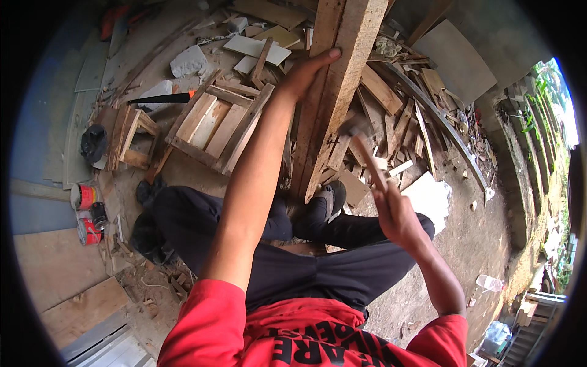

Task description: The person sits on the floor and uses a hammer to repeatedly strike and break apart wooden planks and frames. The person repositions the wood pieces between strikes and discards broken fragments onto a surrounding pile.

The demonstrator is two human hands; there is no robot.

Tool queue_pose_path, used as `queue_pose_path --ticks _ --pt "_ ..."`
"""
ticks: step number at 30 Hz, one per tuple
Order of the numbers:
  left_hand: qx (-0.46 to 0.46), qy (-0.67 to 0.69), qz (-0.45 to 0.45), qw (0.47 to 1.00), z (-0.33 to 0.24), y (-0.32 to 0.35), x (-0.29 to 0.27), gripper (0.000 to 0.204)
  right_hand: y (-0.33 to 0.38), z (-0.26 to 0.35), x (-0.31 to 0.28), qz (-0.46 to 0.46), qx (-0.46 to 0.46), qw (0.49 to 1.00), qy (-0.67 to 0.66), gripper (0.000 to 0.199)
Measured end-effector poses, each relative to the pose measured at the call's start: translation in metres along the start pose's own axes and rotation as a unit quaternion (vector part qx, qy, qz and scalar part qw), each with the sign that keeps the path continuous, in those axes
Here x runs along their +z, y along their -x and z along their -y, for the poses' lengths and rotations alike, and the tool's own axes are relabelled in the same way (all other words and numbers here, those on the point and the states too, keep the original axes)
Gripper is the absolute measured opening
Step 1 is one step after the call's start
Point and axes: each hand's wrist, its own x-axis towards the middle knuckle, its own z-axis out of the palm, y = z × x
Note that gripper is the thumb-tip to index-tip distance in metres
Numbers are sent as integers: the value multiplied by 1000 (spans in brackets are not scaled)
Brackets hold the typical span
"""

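A long, rough wooden beam [345,67] stands tilted between my legs, its lower end near my feet. My left hand [310,74] is wrapped round its left side high up, with the thumb lying across the face. Lower down, a dark nail [334,142] sticks out of the beam's right side. My right hand [394,213] is closed on the wooden handle of a hammer [369,160]. The hammer's head is blurred by motion and hangs close to the beam, just right of the nail. Whether the head touches the nail I cannot tell.
A slatted wooden frame [214,125] and a smaller wooden stool [136,139] stand to the left, with a handsaw [162,98] by them. Scrap boards [391,122] pile up ahead. Red cans [90,229] sit at left, and a plastic bottle [490,282] lies at right.
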Motion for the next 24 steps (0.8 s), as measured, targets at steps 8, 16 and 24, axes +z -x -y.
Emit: queue_pose_path --ticks 8,16,24 --pt "-34 -10 -18 999 -8 12 -7 70 -4 52 -38 -7 30 998 -53 45" --pt "33 8 -15 999 1 6 -24 71 12 8 -10 61 63 994 -68 41" --pt "9 2 -42 999 -16 22 -23 79 -3 21 3 -103 -40 961 -254 46"
